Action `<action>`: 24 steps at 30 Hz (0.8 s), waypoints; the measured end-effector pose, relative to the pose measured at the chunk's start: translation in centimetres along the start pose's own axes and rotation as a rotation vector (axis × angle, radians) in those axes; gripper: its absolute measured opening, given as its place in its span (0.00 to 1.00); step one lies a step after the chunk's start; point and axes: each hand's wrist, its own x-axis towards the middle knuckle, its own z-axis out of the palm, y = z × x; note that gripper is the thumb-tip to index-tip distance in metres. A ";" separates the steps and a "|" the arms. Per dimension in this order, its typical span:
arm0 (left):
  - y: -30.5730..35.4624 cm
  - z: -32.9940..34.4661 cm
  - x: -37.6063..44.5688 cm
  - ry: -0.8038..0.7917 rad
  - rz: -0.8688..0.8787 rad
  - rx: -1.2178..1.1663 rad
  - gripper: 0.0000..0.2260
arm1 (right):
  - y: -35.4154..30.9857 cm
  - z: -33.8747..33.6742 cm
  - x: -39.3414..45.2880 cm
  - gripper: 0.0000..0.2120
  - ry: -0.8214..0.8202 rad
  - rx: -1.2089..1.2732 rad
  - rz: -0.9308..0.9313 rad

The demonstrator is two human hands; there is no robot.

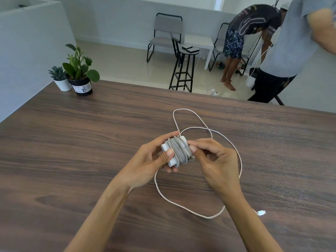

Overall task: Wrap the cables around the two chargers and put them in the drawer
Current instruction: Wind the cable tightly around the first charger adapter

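Left hand [151, 157]: gripping the charger [166, 147] above the desk [72, 142], thumb pinning the grey coils [179, 151].
Right hand [216, 160]: pinching the coils' right edge.
Loose cable [236, 153]: lying looped on the desk, plug [261, 213] at right.
Risk: coils probably springing loose if either pinch is easing.

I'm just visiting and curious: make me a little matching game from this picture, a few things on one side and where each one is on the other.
Things:
1. charger
2. cable plug
3. potted plants
4. loose cable loop

Places:
A. far left corner of the table
B. lying on the table beyond the hands
C. held between the left hand and right hand
D. on the table by the right forearm

Pairs: 1-C, 2-D, 3-A, 4-B
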 end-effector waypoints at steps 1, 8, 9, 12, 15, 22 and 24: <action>0.0 0.0 0.2 0.002 0.000 0.000 0.20 | 0.0 0.0 0.1 0.08 0.003 -0.015 0.001; 0.2 -0.1 0.1 -0.009 -0.021 0.020 0.23 | -0.2 -0.2 0.0 0.08 0.016 -0.143 -0.038; 0.1 -0.1 0.1 -0.003 -0.017 0.029 0.24 | -0.2 -0.1 -0.2 0.06 0.018 -0.156 -0.046; 0.0 0.0 0.1 0.006 -0.011 0.044 0.24 | -0.3 0.2 -0.6 0.08 0.036 -0.215 -0.057; 0.2 0.1 0.1 0.008 -0.007 0.060 0.24 | -0.4 0.5 -0.7 0.09 0.074 -0.289 -0.096; 0.4 0.2 0.5 0.011 -0.004 0.074 0.24 | -0.2 0.7 -0.5 0.07 0.124 -0.299 -0.101; 0.4 0.3 0.6 0.012 -0.008 0.070 0.24 | -0.1 0.7 -0.5 0.07 0.129 -0.303 -0.099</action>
